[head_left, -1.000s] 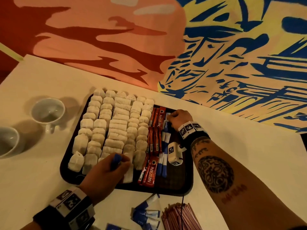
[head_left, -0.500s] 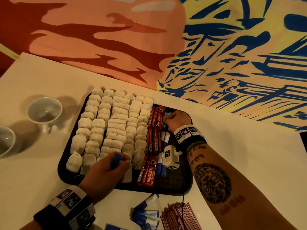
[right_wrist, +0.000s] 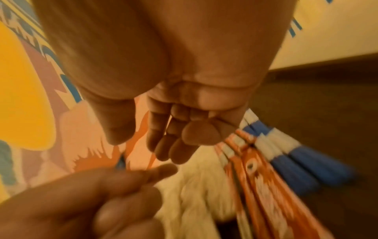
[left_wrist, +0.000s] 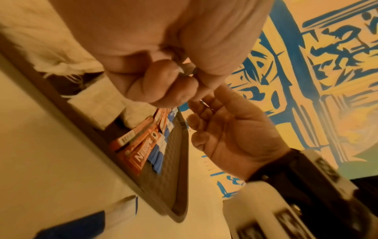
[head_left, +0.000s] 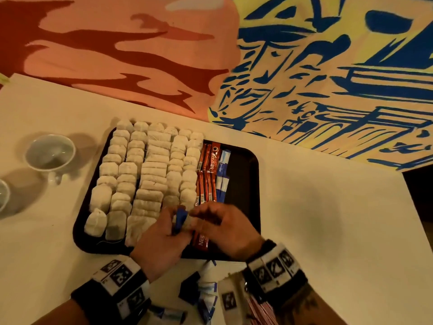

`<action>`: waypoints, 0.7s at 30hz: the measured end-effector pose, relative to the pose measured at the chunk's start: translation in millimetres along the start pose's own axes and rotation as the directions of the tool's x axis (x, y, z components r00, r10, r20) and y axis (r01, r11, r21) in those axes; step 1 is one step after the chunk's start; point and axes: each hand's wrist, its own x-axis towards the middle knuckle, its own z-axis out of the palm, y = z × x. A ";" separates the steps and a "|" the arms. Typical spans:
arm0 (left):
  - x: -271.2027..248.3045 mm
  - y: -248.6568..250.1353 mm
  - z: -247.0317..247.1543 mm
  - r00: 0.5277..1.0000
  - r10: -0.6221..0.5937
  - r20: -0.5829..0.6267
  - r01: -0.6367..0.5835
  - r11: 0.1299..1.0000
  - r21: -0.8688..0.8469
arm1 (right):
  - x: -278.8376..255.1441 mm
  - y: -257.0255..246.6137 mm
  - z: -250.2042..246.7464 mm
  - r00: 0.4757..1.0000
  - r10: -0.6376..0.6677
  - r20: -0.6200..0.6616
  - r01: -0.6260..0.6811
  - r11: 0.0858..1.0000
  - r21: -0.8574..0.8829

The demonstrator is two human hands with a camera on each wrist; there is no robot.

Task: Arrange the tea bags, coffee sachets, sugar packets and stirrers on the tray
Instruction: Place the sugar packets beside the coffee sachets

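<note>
Sugar packets (head_left: 203,292) lie loose on the table (head_left: 328,219) nearest the body, beside the pink stirrers (head_left: 260,311), both not yet on the tray (head_left: 248,179); just beyond them, over the tray's near edge, the left hand (head_left: 161,240) has its fingers curled round a blue-and-white sugar packet (head_left: 181,218); the right hand (head_left: 228,231) meets it with fingers loosely bent; whether it has hold of that packet yet I cannot tell, as the right wrist view shows an empty palm and the fingertips are blurred; this looks like a hand-over. Such a packet should be very light, thin and limp, easily creased; best pinched near one end between thumb and forefinger and laid flat; a hard squeeze could split the paper. Farther in, on the tray, red coffee sachets (head_left: 207,179) stand in a narrow column; touching their right side runs a short column of placed sugar packets (head_left: 222,174); bare tray lies to the right of it. Left of the sachets, the tea bags (head_left: 145,174) fill most of the tray in rows; they look soft, so nudging them would disturb the rows. Off the tray's left edge stands a white cup (head_left: 50,152), another (head_left: 3,194) partly out of frame; beyond the table hangs a painted wall (head_left: 328,66).
</note>
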 end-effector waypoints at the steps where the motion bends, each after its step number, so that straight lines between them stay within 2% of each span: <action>1: -0.9 2.2 3.7 1.000 0.018 0.021 -0.020 0.998 0.068 | -7.2 5.2 9.6 1.000 -0.017 -0.002 0.017 1.000 0.010; 3: -4.6 8.1 12.4 0.995 0.081 0.063 -0.090 0.983 0.160 | -14.1 16.6 21.3 0.997 -0.036 -0.072 0.040 0.998 0.057; 6: -10.1 12.6 18.6 0.983 0.150 0.109 -0.164 0.976 0.140 | -17.2 25.6 24.3 0.993 -0.055 -0.106 0.067 0.991 0.116; 10: -11.9 9.9 17.0 0.987 0.063 0.148 -0.081 0.990 0.119 | -15.3 22.2 17.0 0.993 -0.096 -0.072 0.099 0.994 0.048; 12: -12.8 13.4 16.5 0.983 0.054 0.173 -0.076 0.990 0.119 | -12.7 18.1 15.4 0.993 -0.108 -0.056 0.108 0.994 0.013; 15: -13.9 19.4 12.1 0.985 0.048 0.165 -0.057 0.997 0.051 | -1.4 11.9 12.5 0.997 -0.055 -0.047 0.058 0.995 0.077; 17: -14.0 17.5 8.0 0.990 0.051 0.128 -0.058 0.997 0.050 | 16.7 14.3 -1.3 0.985 0.040 -0.166 -0.019 0.991 0.129; 19: -13.5 9.7 2.3 0.994 0.085 0.067 -0.090 0.993 0.081 | 42.7 19.3 -24.5 0.938 0.171 -0.302 -0.129 0.979 0.155; 21: -10.7 0.9 -4.1 0.996 0.094 -0.004 -0.093 0.991 0.101 | 70.8 27.0 -50.9 0.886 0.232 -0.403 -0.226 0.972 0.061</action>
